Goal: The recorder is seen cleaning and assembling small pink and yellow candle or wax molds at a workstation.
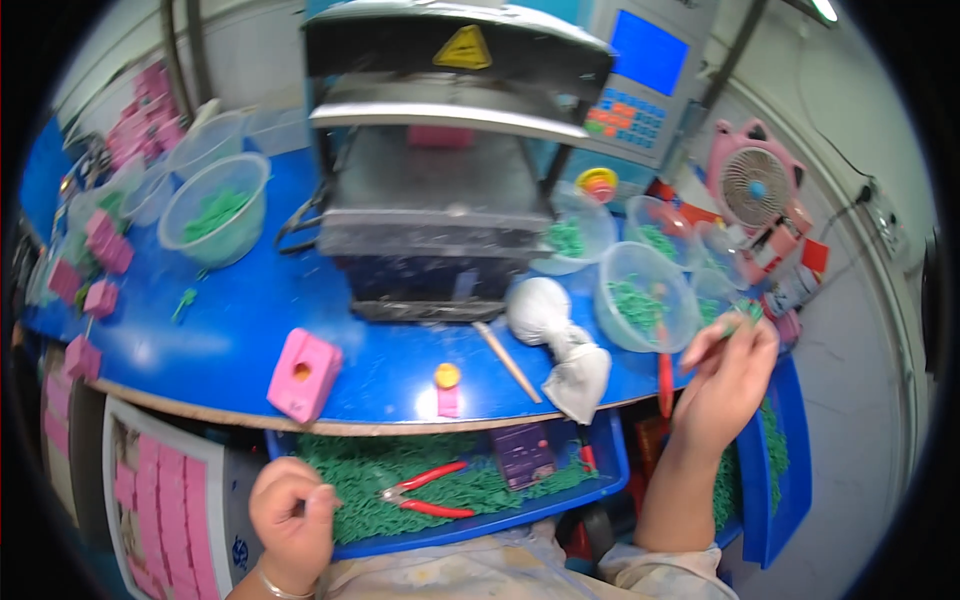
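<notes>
Blue is shown across the broad tabletop, on which a dark machine is set at the back centre. Below the front edge, a blue tray is filled with loose green pieces. A translucent bowl, also partly filled with green, is placed right of the machine. The left hand is held curled at the tray's left end, thumb and forefinger drawn together; whether anything is gripped cannot be told. The right hand is raised just beside the bowl, its fingers closed. A white cloth bundle is laid before the machine, and a pink block near the table's front edge. Red-handled pliers are rested, spread, on the tray's contents. Between the right fingertips a small green piece, blurred, is pinched.
</notes>
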{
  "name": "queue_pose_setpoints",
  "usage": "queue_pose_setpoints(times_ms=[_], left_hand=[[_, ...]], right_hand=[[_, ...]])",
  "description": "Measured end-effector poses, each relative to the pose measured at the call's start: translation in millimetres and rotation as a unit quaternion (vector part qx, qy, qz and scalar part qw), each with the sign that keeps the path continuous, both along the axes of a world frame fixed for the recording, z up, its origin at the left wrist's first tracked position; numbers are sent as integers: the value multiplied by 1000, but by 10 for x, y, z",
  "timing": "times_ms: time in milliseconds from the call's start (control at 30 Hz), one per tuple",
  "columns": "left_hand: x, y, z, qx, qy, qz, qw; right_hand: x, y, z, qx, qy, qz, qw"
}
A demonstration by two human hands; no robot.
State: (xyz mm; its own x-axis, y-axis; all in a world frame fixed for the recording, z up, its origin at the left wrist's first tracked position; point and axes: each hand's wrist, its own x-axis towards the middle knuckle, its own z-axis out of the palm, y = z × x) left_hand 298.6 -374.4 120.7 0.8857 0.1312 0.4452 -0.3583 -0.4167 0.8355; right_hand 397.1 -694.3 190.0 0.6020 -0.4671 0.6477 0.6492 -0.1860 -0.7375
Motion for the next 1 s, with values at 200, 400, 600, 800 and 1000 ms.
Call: queue_pose_setpoints(times_ms=[200, 400, 600, 800, 1000], left_hand=[[433, -69, 148, 273, -77, 98, 954], [803, -32, 239, 330, 12, 156, 931], [697, -26, 145, 174, 47, 10, 984], [241, -408, 156, -349, 84, -201, 912], [262, -87, -38, -681, 199, -195, 677]], right_hand=[[688, -1936, 187, -134, 171, -247, 944], [719, -1402, 208, -186, 222, -178, 941], [53, 11, 151, -543, 14, 12, 840], [-455, 1022, -140, -502, -90, 266, 818], [-841, 1283, -670, -516, -127, 299, 793]])
